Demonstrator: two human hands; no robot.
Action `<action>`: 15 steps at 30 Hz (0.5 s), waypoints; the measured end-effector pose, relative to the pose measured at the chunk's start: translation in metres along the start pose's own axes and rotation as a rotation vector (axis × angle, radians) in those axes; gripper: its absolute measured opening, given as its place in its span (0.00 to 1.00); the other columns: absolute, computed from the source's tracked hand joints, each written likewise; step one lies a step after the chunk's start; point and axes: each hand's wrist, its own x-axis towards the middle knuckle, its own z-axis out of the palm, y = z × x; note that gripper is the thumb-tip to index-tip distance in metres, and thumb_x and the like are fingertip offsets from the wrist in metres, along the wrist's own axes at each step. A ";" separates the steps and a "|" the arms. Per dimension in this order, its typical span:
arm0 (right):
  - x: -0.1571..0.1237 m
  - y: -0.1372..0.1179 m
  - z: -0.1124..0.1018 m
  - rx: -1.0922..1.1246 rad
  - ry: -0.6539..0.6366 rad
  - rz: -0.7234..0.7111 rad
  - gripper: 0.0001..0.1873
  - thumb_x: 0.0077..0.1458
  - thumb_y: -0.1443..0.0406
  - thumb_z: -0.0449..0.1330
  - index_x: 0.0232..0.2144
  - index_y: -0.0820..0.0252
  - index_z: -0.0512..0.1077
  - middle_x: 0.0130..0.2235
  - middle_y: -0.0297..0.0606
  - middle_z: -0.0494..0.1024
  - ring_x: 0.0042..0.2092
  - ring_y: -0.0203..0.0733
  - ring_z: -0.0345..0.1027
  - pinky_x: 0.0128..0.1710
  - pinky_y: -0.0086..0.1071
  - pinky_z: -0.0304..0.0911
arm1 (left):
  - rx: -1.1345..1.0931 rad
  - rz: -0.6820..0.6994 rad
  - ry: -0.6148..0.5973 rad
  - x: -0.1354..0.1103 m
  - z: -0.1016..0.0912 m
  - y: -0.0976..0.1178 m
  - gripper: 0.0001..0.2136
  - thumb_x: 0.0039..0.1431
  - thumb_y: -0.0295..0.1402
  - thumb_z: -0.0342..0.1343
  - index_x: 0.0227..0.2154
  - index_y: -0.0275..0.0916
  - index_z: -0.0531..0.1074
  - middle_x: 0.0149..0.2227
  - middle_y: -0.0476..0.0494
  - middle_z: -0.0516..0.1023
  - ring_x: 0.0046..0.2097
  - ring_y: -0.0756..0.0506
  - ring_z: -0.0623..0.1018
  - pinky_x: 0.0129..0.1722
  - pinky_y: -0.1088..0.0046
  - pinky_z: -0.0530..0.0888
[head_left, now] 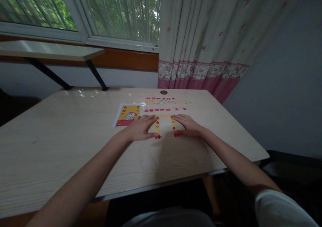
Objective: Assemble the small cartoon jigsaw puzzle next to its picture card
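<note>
A partial frame of joined yellow jigsaw pieces (164,116) lies on the table, with a top row and two sides running toward me. My left hand (141,127) rests along its left side, thumb and fingers spread apart against the edge. Along the right side lies my right hand (189,125), its thumb and fingers likewise apart. Red pieces end both sides at the bottom. Beyond the hands, loose jigsaw pieces (163,102) lie in rows, red, yellow and white. The picture card (128,115), showing a white cartoon animal on yellow and red, is left of my left hand.
The pale wooden table (75,136) stands below a window with bars. A raised shelf (50,49) on black legs is at the back left. A dark round disc (164,92) sits near the far edge. Behind hangs a patterned curtain (201,45).
</note>
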 end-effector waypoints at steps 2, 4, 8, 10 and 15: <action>0.000 -0.001 -0.001 0.007 -0.004 0.003 0.44 0.49 0.44 0.58 0.63 0.54 0.52 0.64 0.43 0.55 0.63 0.54 0.48 0.61 0.49 0.45 | -0.002 -0.002 -0.010 0.001 0.001 0.002 0.35 0.56 0.55 0.48 0.60 0.37 0.55 0.62 0.32 0.58 0.60 0.32 0.61 0.56 0.48 0.57; 0.000 0.000 -0.001 0.014 0.001 0.000 0.44 0.49 0.44 0.58 0.63 0.55 0.53 0.64 0.43 0.56 0.63 0.54 0.49 0.61 0.49 0.45 | -0.011 -0.001 -0.008 0.001 0.001 0.003 0.35 0.56 0.55 0.49 0.60 0.38 0.55 0.62 0.32 0.58 0.60 0.33 0.61 0.57 0.48 0.57; -0.001 0.000 -0.002 0.024 0.019 -0.022 0.43 0.48 0.46 0.59 0.62 0.55 0.54 0.63 0.45 0.58 0.62 0.53 0.51 0.60 0.49 0.47 | -0.024 0.006 0.012 0.002 0.001 0.002 0.34 0.55 0.54 0.50 0.60 0.38 0.56 0.61 0.33 0.60 0.60 0.33 0.62 0.57 0.49 0.57; -0.001 0.000 -0.003 0.026 0.023 -0.033 0.43 0.49 0.46 0.59 0.62 0.55 0.54 0.63 0.45 0.58 0.62 0.53 0.51 0.60 0.49 0.47 | -0.021 0.005 0.014 0.002 0.002 0.002 0.35 0.55 0.54 0.50 0.60 0.38 0.56 0.61 0.33 0.60 0.60 0.32 0.61 0.57 0.48 0.57; -0.001 0.000 -0.003 0.024 0.019 -0.030 0.43 0.49 0.46 0.59 0.62 0.56 0.55 0.63 0.46 0.56 0.62 0.53 0.50 0.60 0.49 0.47 | -0.015 0.003 0.010 0.002 0.001 0.002 0.35 0.55 0.54 0.50 0.59 0.38 0.56 0.61 0.34 0.61 0.60 0.32 0.61 0.56 0.47 0.58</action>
